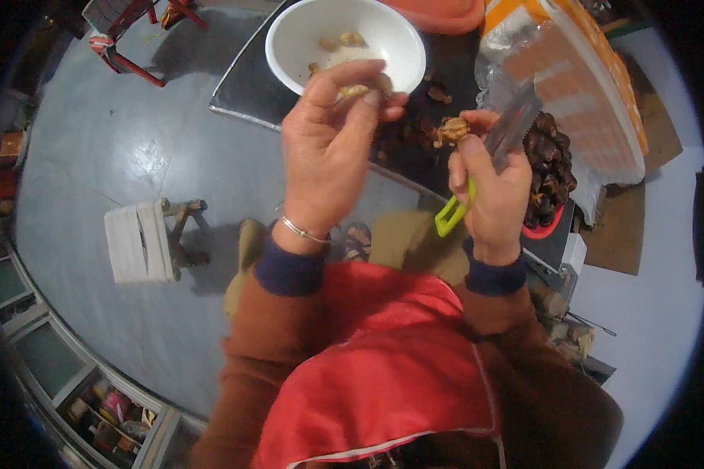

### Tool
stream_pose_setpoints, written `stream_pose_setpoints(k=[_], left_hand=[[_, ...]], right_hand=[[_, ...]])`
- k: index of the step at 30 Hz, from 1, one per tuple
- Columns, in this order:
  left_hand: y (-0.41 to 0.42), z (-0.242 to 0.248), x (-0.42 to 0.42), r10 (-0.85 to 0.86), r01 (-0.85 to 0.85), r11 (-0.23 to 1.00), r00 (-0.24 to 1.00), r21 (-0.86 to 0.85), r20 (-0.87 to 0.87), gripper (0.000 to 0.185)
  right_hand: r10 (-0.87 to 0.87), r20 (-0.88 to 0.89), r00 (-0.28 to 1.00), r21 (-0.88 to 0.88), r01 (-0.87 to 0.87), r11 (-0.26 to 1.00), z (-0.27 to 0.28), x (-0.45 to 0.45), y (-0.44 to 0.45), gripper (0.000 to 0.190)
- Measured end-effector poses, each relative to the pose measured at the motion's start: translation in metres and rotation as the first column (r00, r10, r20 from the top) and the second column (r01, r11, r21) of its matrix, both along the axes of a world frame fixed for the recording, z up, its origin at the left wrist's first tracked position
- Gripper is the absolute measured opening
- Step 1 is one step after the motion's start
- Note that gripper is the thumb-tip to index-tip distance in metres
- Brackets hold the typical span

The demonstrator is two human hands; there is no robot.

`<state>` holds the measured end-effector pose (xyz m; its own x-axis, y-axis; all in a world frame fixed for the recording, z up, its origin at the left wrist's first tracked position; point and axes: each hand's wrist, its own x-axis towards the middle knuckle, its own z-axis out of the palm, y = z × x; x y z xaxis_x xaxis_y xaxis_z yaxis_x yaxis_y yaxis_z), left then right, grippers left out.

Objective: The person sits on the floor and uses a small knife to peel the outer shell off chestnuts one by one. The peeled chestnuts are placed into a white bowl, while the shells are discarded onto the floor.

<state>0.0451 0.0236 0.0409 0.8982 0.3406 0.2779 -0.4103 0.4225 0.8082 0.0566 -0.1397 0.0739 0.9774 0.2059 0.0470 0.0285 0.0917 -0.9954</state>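
Observation:
My left hand (334,135) holds a pale yellowish peeled piece (354,91) between thumb and fingers, just over the near rim of a white bowl (408,53). Several similar pieces (352,40) lie inside the bowl. My right hand (493,182) grips a knife with a green handle (453,214) and a serrated metal blade (513,120), its blade pointing up and away. The same hand pinches a brown, ridged nut-like piece (454,130) between thumb and fingertips. Right of that hand, dark brown chestnut-like nuts (545,170) are heaped in a red container (544,230).
Dark peelings (439,92) lie on the black tabletop (252,88). Behind are an orange-red basin (440,13) and a plastic-wrapped orange-and-white package (569,88). A small stool (141,240) stands on the floor at left, a red-framed chair (132,73) at upper left.

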Motion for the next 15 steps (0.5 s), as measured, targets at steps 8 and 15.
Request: stream_pose_setpoints(k=[8,15], left_hand=[[0.030,0.001,0.016,0.498,-0.509,0.459,0.826,0.728,0.263,0.018],[0.033,-0.013,0.030,0.502,-0.571,0.163,0.750,0.805,0.430,0.015]], right_hand=[[0.007,-0.007,1.000,0.027,-0.007,1.000,0.003,-0.006,0.002,0.020],[0.077,-0.110,0.991,0.151,-0.060,0.987,0.007,-0.005,0.005,0.024]])
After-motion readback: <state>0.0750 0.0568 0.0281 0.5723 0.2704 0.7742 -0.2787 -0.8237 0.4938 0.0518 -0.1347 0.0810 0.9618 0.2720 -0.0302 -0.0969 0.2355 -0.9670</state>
